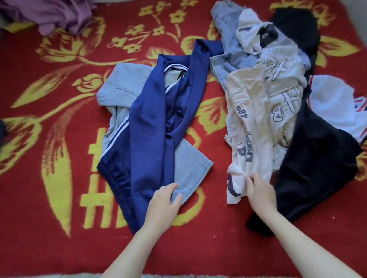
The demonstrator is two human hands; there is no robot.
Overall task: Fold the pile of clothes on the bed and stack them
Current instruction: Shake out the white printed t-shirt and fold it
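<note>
- Two hands reach over the near edge of the bed, which is covered by a red blanket [51, 218] with yellow flowers.
- The left hand [164, 199] lies with fingers loosely spread. Its fingertips touch the near corner of a light blue denim garment [189, 163], which shows between thumb and forefinger.
- The right hand [260, 189] pinches the bunched near hem of a cream T-shirt [247, 114], and the shirt stretches away from the fingers towards the pile.
- Blue track pants [150, 128] with white side stripes lie crumpled across the denim garment, their gathered waistband just left of the left hand.
- The cream T-shirt is wrinkled and carries "48" in dark blue beside smaller digits. A dark blue print nearer the hand is too creased to read.
- A black garment [310, 160] sprawls just right of the right hand, touching the T-shirt.
- Farther back, a pale top [285, 84] shows large outlined letters, among them "B" and "H".
- A white garment [331, 102] with red and navy trim lies at the pile's right.
- More light denim [227, 22] and a white piece [248, 27] top the far end of the pile.
- A purple cloth [58, 12] sits in the far left corner, well apart.
</note>
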